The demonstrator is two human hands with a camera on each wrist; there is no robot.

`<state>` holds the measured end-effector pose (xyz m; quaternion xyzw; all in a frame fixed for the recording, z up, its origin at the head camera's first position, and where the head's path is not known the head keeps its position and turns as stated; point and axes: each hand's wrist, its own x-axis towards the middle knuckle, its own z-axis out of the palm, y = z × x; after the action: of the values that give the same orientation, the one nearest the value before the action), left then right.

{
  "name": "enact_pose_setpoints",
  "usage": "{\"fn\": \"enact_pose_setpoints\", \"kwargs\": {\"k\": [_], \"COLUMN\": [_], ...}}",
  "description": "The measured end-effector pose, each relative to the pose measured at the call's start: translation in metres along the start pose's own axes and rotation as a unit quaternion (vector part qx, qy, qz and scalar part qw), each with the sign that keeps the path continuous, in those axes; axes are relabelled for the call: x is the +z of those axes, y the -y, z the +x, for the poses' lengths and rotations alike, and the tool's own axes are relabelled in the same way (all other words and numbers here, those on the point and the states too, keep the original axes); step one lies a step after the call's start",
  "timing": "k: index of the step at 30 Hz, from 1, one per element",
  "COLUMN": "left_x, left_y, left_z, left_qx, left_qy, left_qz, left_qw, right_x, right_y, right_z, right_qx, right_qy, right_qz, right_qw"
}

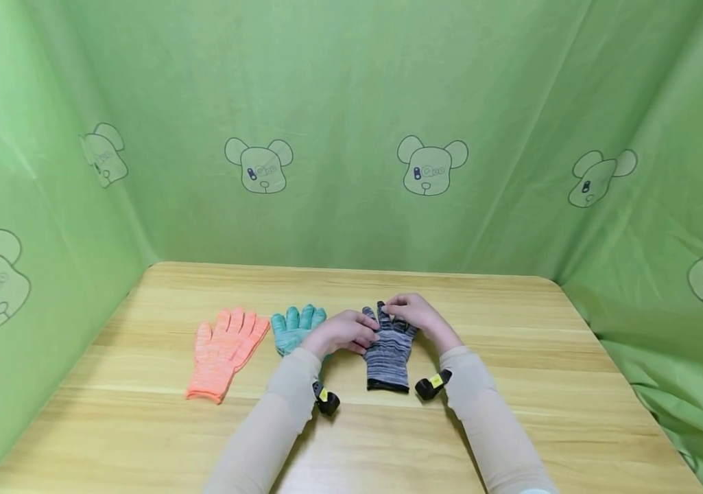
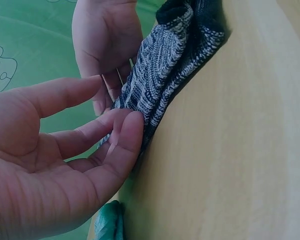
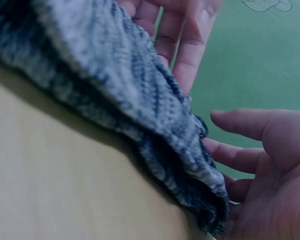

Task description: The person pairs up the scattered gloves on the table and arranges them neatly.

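Observation:
A grey-and-black striped knit glove [image 1: 388, 360] lies on the table, its dark cuff toward the person and its fingers pointing away. My left hand [image 1: 343, 331] is at the glove's left side; in the left wrist view its fingertips [image 2: 135, 125] touch the knit edge while the thumb stays apart. Over the glove's finger end is my right hand [image 1: 415, 312]. The right wrist view shows that hand [image 3: 270, 170] with its thumb away from the fingers and the fingertips against the glove [image 3: 140, 85]. Both hands' thumbs are free of the fabric.
To the left lie a teal glove [image 1: 292, 329], partly hidden by the left hand and forearm, and an orange glove [image 1: 221, 353]. The wooden table [image 1: 141, 439] is bounded by green cloth walls [image 1: 339, 226] at the back and sides.

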<state>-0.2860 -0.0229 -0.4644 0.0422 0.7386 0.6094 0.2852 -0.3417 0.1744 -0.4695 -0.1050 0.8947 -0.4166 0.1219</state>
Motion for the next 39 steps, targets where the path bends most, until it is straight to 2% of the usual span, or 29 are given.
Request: {"fn": "enact_pose_setpoints", "kwargs": {"k": [8,16,29,35,39], "left_x": [0.0,0.0,-0.003,-0.006,-0.004], "left_y": [0.002,0.002,0.003,0.001,-0.003], "left_z": [0.001,0.002,0.004,-0.003,-0.011], "left_qx": [0.0,-0.002,0.001,0.008,0.016], "left_qy": [0.001,0.003,0.004,0.005,0.013], "left_qz": [-0.004,-0.005,-0.019,-0.043,-0.034], "left_qw": [1.0,1.0,0.9998,0.999,0.9992], "right_x": [0.001,0.002,0.003,-0.002,-0.009], "right_y": [0.0,0.0,-0.003,-0.004,-0.005], "right_z": [-0.002,-0.001,-0.002,-0.002,-0.002], "right_qx": [0.012,0.026,0.03,0.02,0.012], "right_qy": [-0.036,-0.02,-0.034,-0.028,-0.021], "right_qz": [0.019,0.002,0.016,0.043,0.039], "right_qw": [0.999,0.999,0.999,0.998,0.999]}}
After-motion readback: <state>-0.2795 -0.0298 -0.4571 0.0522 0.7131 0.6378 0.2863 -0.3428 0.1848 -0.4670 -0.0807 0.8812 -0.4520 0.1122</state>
